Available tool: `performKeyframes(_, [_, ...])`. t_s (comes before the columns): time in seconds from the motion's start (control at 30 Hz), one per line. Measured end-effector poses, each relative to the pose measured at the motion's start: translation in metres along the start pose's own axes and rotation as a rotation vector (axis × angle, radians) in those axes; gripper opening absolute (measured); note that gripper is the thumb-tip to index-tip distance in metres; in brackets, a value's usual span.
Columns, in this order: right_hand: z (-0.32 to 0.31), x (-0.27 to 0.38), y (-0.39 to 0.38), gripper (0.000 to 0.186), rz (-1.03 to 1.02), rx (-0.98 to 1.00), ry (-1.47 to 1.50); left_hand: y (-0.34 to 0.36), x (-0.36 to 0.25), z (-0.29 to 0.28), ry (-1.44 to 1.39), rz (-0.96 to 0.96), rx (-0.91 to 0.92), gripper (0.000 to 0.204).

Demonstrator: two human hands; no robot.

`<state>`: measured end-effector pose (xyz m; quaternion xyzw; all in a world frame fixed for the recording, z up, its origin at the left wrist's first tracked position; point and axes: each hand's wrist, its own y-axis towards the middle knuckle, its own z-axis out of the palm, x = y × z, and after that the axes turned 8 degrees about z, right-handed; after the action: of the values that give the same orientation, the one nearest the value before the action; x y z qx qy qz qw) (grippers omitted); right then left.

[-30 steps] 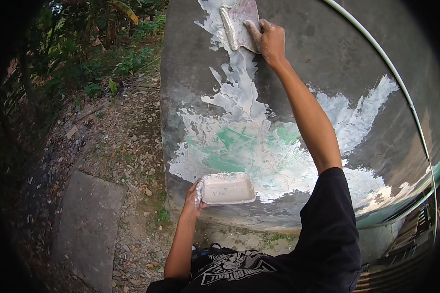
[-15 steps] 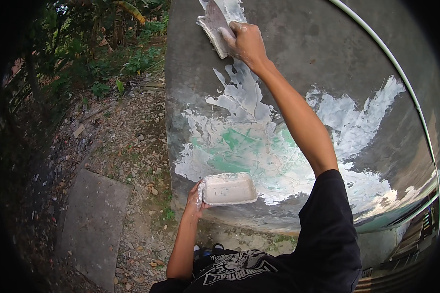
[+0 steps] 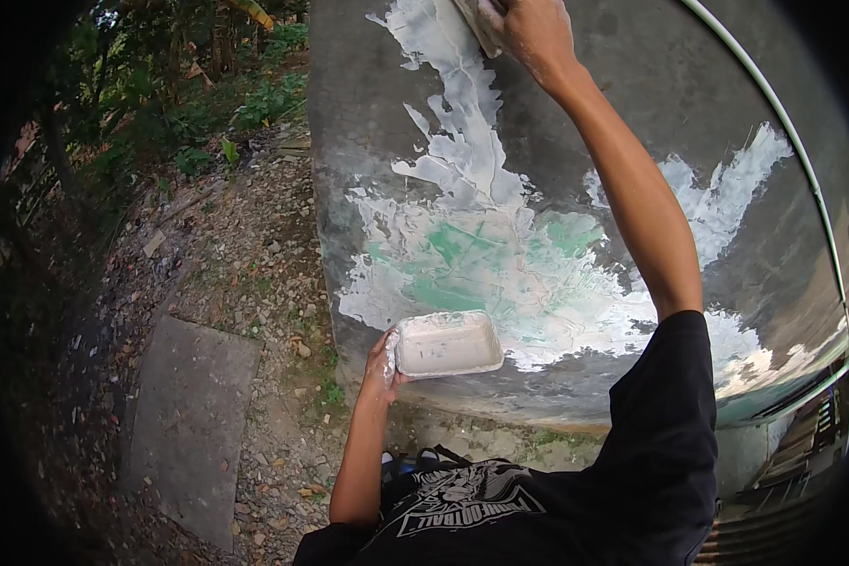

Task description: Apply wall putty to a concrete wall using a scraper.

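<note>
My right hand (image 3: pixel 536 36) reaches up to the top edge of the picture, closed on a putty knife (image 3: pixel 481 26) with a wide flat blade held against the grey wall (image 3: pixel 623 57). The top of the knife is cut off by the frame. White putty (image 3: pixel 462 141) runs in a ragged streak left of the blade and spreads into a broad patch lower down, with pale green showing through. Low in front of me, my left hand (image 3: pixel 380 368) grips the left end of a shallow white tray (image 3: pixel 448 369), which is smeared with putty inside.
A pale pipe (image 3: pixel 774 108) curves down the wall's right side. Left of the wall lies stony ground (image 3: pixel 255 236) with a flat grey slab (image 3: pixel 193 424) on it. Trees and plants (image 3: pixel 198 94) stand farther off. Corrugated sheets (image 3: pixel 764 528) show at lower right.
My right hand and the putty knife have moved up and to the right, uncovering more fresh white putty on the wall. The tray stays in my left hand, slightly higher in view.
</note>
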<state>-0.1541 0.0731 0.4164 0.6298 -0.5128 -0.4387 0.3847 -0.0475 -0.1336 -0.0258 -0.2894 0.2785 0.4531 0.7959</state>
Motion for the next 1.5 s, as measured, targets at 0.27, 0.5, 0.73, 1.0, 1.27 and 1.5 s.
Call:
performKeyframes(0.27, [0.022, 0.029, -0.043, 0.026, -0.098, 0.161, 0.189, 0.002, 0.008, -0.002, 0.000, -0.003, -0.029, 0.045])
performKeyframes(0.5, [0.052, 0.027, -0.094, 0.019, -0.044, 0.297, 0.038, 0.005, 0.017, 0.001, 0.036, -0.008, -0.027, 0.045])
performKeyframes(0.73, [0.022, 0.004, -0.068, 0.017, -0.051, 0.266, -0.192, 0.007, 0.019, -0.003, 0.002, -0.020, -0.016, 0.047])
performKeyframes(1.0, [-0.025, 0.028, -0.003, 0.024, -0.166, 0.208, 0.189, 0.007, 0.015, -0.009, -0.002, -0.025, -0.025, 0.044])
performKeyframes(1.27, [0.061, 0.056, -0.004, 0.020, -0.192, 0.245, -0.004, 0.010, 0.019, -0.009, -0.045, 0.002, 0.004, 0.041])
performKeyframes(1.5, [0.025, 0.011, 0.010, 0.020, -0.115, 0.010, -0.059, 0.014, 0.012, -0.010, -0.058, -0.013, 0.046, 0.042])
